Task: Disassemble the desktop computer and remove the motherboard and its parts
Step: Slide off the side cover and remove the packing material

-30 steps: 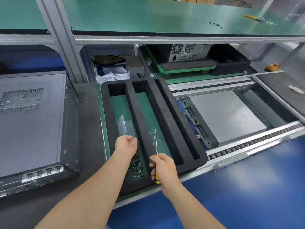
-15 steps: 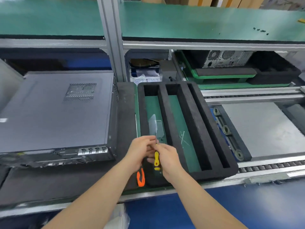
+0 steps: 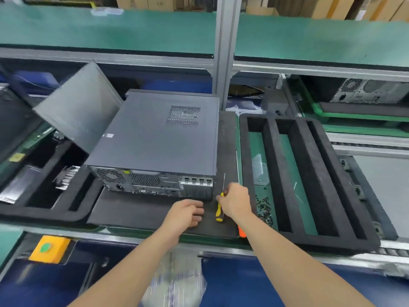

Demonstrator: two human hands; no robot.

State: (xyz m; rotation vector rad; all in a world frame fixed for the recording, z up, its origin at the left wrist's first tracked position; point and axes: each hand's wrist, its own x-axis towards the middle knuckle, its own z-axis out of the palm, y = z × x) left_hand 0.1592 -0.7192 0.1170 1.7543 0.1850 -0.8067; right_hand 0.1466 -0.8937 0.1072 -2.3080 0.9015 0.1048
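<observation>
One computer case; one screwdriver gripped by right hand; left hand fingers loosely curled, empty.

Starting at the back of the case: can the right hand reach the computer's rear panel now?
Likely yes: the rear panel faces the person, and the right hand, gripping the yellow screwdriver, sits beside its right end with only bare mat between.

Right hand gripping yellow screwdriver, left hand loosely curled before desktop computer
</observation>
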